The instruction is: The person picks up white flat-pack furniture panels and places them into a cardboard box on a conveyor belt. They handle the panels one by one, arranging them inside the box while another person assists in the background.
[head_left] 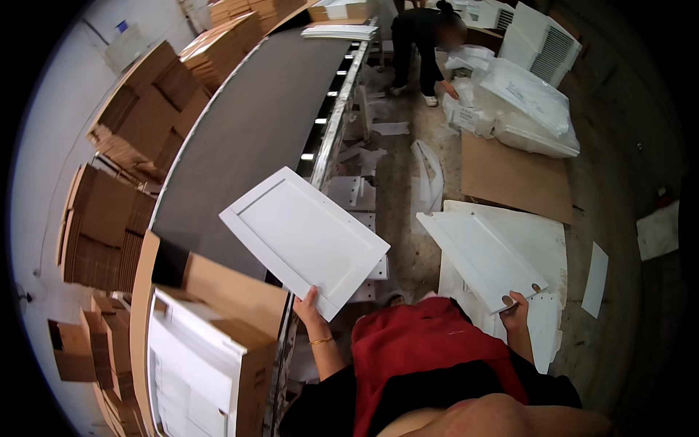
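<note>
A white cabinet door panel [306, 233] with a recessed centre is gripped at its near edge by my left hand [311, 307]. It is tilted, and its far corner overlaps the conveyor belt in view. My right hand [516, 312] grips a second white panel [480, 251] by its near right end, next to two round holes. This one slants over a large white board [455, 306] at the right. Fingers of both hands are closed on the panel edges, partly hidden behind them.
The dark conveyor belt [251, 120] runs away from me on the left. An open cardboard box [240, 306] with white panels stands at its near end. Stacked flat cartons [149, 109] line the wall. Ahead, another person [422, 44] bends toward plastic-wrapped packages [528, 98]; brown cardboard [513, 175] lies on the floor.
</note>
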A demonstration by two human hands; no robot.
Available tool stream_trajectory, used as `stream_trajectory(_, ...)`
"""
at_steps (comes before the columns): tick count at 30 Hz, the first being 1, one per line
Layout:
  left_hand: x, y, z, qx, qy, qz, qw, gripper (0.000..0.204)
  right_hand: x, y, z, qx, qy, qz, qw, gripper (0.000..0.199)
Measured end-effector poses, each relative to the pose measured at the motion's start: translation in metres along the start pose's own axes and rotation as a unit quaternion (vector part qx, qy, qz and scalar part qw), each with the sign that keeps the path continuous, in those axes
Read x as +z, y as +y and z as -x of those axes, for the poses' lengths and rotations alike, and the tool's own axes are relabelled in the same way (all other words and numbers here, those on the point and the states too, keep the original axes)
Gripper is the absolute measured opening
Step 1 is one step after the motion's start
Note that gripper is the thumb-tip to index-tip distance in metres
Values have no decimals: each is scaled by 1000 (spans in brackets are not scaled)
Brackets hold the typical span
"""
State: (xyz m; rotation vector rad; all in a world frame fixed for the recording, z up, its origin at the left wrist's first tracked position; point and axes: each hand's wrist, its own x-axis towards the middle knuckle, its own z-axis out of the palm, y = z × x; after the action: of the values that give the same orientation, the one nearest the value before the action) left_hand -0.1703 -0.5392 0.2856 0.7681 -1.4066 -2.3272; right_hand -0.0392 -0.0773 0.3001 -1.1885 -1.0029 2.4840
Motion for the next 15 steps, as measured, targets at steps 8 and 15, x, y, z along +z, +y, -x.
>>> stream_trajectory(8, 140, -32, -127, -32, -6, 39, 999, 33, 100, -46, -131, 28, -99, -57, 993, 44)
stream_trajectory(15, 306, -56, -246, -17, 3, 42, 999, 36, 238, -111, -321, 63, -200, -54, 976, 52)
